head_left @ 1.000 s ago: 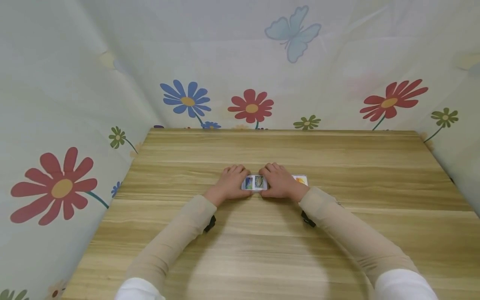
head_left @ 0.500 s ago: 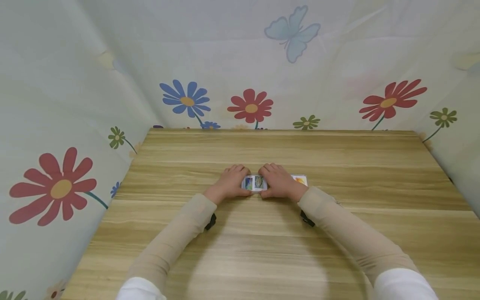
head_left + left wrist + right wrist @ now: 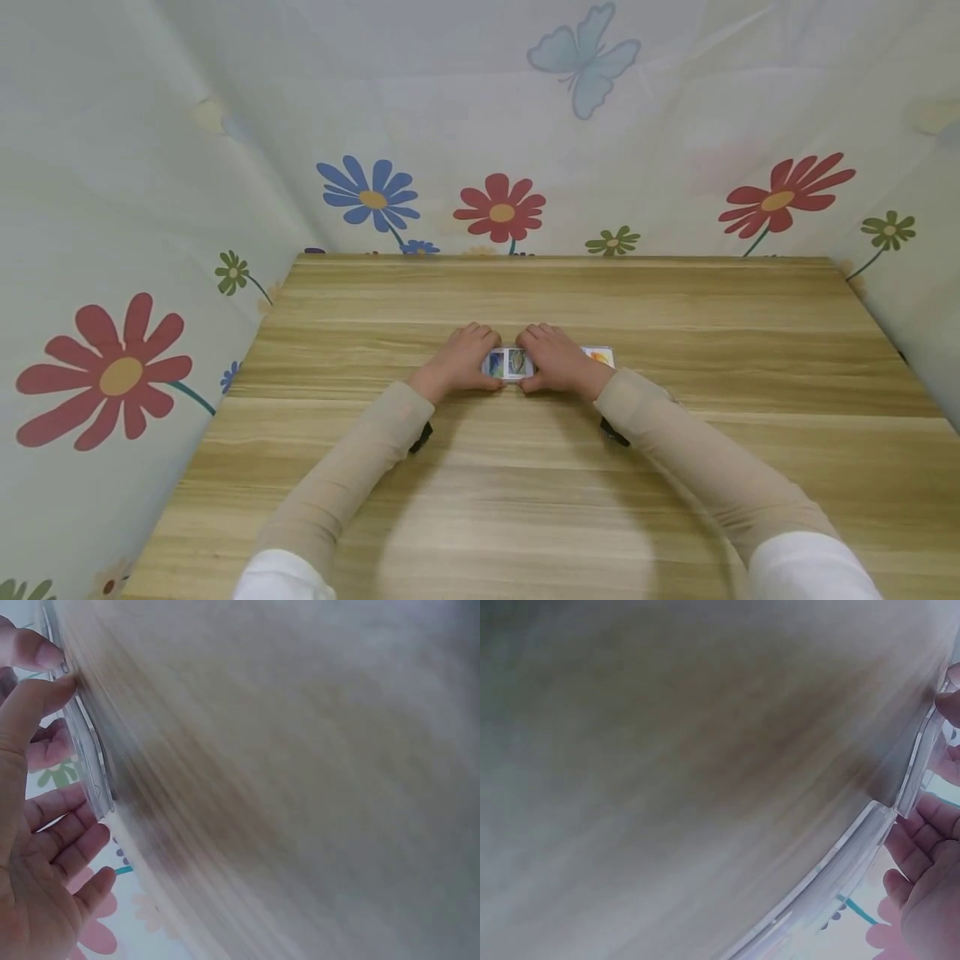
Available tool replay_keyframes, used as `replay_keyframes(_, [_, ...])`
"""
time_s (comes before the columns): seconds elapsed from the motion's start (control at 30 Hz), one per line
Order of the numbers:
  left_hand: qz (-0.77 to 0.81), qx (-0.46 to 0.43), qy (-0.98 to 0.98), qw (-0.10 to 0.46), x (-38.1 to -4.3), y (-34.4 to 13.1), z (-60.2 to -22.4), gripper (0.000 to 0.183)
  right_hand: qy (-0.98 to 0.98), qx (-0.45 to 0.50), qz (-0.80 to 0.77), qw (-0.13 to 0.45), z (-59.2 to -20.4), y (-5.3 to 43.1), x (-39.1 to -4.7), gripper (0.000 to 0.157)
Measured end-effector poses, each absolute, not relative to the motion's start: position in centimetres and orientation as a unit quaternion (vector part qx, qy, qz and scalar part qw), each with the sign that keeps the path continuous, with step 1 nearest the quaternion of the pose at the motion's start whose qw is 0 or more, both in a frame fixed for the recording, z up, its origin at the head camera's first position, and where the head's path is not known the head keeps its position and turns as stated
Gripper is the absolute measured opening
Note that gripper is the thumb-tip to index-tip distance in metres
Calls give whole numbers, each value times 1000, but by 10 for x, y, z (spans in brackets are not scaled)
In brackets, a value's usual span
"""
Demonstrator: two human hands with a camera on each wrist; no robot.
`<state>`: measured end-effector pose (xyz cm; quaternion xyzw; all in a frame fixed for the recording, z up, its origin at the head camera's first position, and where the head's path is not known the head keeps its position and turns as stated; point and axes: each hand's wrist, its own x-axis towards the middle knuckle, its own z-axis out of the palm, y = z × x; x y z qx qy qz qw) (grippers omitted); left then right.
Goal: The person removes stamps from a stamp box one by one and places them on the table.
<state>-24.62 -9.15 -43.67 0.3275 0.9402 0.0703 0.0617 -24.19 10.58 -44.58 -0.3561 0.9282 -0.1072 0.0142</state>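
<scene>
Two hands at work on a wooden table (image 3: 510, 483), seen from the head and from both wrists. The left hand (image 3: 462, 360) grips the left end of a small clear case (image 3: 517, 363), its thumb at the near edge and fingers toward the far one; the right hand (image 3: 557, 362) grips the right end in the same way. The case lies between the hands at the middle of the table. Two small pictures show in the gap, one bluish, the other with a brownish oval; fine detail is too small to read, and the ends are covered by the hands.

A second clear piece (image 3: 599, 356), bearing an orange-yellow picture, protrudes to the right of the right hand, which hides its left part. In the right wrist view the two pieces appear end to end; whether they touch cannot be told. Both wrist views blur the tabletop and cut off part of each hand. Dark wrist straps (image 3: 615, 432) are mostly hidden beneath beige sleeves (image 3: 705, 458). A flower-printed backdrop (image 3: 420, 100) stands beyond the far edge.
</scene>
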Motion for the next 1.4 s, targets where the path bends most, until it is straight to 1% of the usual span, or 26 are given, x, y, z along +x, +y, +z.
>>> replay_keyframes(0.6, [64,321,943,69,-247,-94,-436,62,928,-359,-101,14,-440,106,-240,58])
replay_keyframes(0.9, [65,322,943,60,-244,-95,-436,63,923,-371,-104,-12,-443,111,-239,57])
replay_keyframes(1.4, [84,315,944,55,-243,-95,-432,65,926,-356,-124,-8,-440,115,-239,59])
